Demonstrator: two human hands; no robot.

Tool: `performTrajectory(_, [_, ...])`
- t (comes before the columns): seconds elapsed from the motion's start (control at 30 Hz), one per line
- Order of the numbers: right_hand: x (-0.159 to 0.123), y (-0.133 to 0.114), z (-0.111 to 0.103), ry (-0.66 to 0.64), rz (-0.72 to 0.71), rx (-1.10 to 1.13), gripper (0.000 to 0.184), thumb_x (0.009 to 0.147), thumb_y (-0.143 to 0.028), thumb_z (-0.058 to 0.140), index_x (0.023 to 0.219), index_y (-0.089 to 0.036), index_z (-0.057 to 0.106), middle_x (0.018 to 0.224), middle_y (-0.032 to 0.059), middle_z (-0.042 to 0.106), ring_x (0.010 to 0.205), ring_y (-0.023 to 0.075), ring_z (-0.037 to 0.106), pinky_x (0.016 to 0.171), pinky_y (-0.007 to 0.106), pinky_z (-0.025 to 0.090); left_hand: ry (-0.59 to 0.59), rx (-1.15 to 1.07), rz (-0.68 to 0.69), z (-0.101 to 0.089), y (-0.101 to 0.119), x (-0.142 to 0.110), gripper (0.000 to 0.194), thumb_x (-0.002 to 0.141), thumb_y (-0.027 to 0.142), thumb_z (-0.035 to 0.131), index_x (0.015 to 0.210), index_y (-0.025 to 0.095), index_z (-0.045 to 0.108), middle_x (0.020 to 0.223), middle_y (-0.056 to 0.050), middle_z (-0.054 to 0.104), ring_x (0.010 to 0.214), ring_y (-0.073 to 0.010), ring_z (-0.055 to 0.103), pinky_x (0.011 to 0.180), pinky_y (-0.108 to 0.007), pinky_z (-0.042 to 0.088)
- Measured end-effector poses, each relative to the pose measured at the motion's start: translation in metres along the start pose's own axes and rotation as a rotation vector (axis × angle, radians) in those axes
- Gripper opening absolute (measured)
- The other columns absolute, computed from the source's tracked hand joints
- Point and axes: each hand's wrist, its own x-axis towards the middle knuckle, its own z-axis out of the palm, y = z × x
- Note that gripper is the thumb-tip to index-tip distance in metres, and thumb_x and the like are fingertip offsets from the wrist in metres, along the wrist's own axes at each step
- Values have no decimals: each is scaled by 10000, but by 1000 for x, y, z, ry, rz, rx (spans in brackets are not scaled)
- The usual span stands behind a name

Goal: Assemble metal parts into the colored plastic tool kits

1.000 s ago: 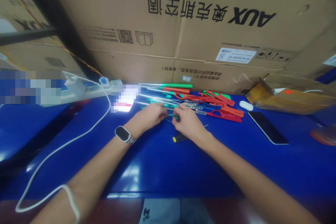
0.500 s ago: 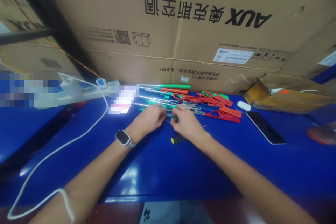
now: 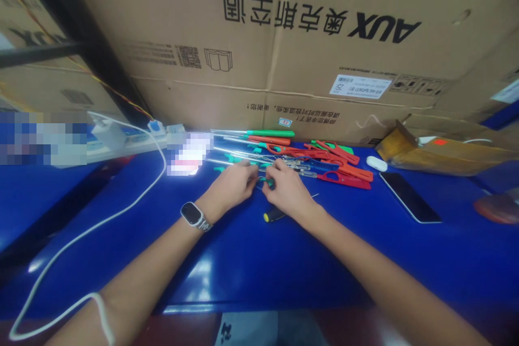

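My left hand (image 3: 235, 183), with a watch (image 3: 192, 214) at its wrist, is closed in a pinch; whatever its fingertips hold is hidden. Close beside it, my right hand (image 3: 290, 186) pinches a small green plastic piece (image 3: 267, 181). A thin strand shows faintly between the two hands. Partly under my right hand lies a screwdriver (image 3: 271, 215) with a black and yellow handle. Just beyond my fingers is a pile of long-necked lighter parts: red housings (image 3: 346, 179), a green handle (image 3: 271, 133), metal tubes and small green pieces.
A dark-screened phone (image 3: 409, 197) and a white earbud case (image 3: 377, 163) lie to the right, near an opened cardboard box (image 3: 433, 157). At left are a power strip (image 3: 138, 143) and a white cable (image 3: 117, 215). A large carton (image 3: 284, 65) stands behind the blue table (image 3: 243, 265).
My left hand and watch have shifted very slightly to the right. My right hand keeps its pinch on the green plastic piece, almost in place.
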Motion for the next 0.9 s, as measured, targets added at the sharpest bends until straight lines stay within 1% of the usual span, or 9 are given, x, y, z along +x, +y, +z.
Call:
performTrajectory(0.13, [0,0,0,-6,-12,-22,72,836,-179,571,858,-182,640,987,62,570,756,178,575,699,298,423,-42,48,-17,-4,2,-1,158,876,120,504,789,169,627,849,-66,578,685,-180,578,597,-290,399])
performTrajectory(0.3, [0,0,-1,-21,-14,-31,91,842,-166,560,847,-183,650,955,62,582,764,182,579,707,298,420,-85,86,38,-11,-3,-5,188,904,153,512,874,174,696,949,-88,613,843,-221,624,699,-314,467])
performTrajectory(0.4, [0,-1,-2,-27,-13,-36,93,850,-174,563,846,-184,655,935,60,586,756,184,579,697,300,415,-49,91,61,-11,-4,-6,203,921,181,517,989,159,707,982,-106,621,918,-248,622,781,-350,493])
performTrajectory(0.5, [0,-1,-3,-41,-6,-50,103,859,-179,562,863,-182,665,928,64,590,747,186,578,696,303,410,9,29,103,-7,-4,-5,217,925,190,541,1087,162,683,1004,-100,624,969,-241,617,834,-346,497])
performTrajectory(0.6, [0,-2,-4,-58,-2,-69,113,862,-169,557,887,-180,666,934,70,594,747,188,576,693,305,403,7,-58,120,-1,-7,-3,185,934,172,534,1018,183,698,979,-75,638,903,-206,635,786,-307,497])
performTrajectory(0.7, [1,-3,-4,-59,8,-77,105,856,-163,560,885,-183,658,926,68,594,753,191,577,687,302,398,12,-120,112,3,-9,-1,188,940,153,525,932,175,712,918,-65,651,818,-182,642,751,-292,489])
performTrajectory(0.8, [2,-3,-3,-50,20,-77,99,848,-160,563,880,-184,654,919,66,593,751,193,577,679,301,394,20,-128,111,5,-10,1,208,932,125,514,933,167,718,888,-70,657,804,-185,638,746,-295,484])
performTrajectory(0.9, [1,-3,-3,-43,24,-66,99,848,-159,563,887,-186,651,927,65,590,745,189,577,681,300,396,10,-115,108,4,-12,3,223,897,91,521,983,165,714,871,-69,660,800,-192,631,730,-294,479])
